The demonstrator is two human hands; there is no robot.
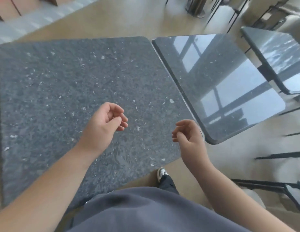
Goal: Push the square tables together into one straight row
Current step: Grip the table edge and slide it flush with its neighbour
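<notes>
A dark speckled square table point(62, 91) fills the left and middle of the view. A second square table point(229, 84) with a glossy reflecting top stands against its right edge, the two sides meeting along a narrow seam. A third table point(279, 52) stands apart at the far right, with a gap of floor between. My left hand point(105, 121) hovers over the near table with fingers loosely curled, holding nothing. My right hand point(187, 134) hovers at that table's near right corner, fingers also loosely curled and holding nothing.
Black chair frames point(279, 186) stand at the lower right. More chair legs and a metal table base point(196, 7) crowd the top right. Beige floor point(112, 17) lies beyond the tables. My shoe point(161, 172) shows under the near table's edge.
</notes>
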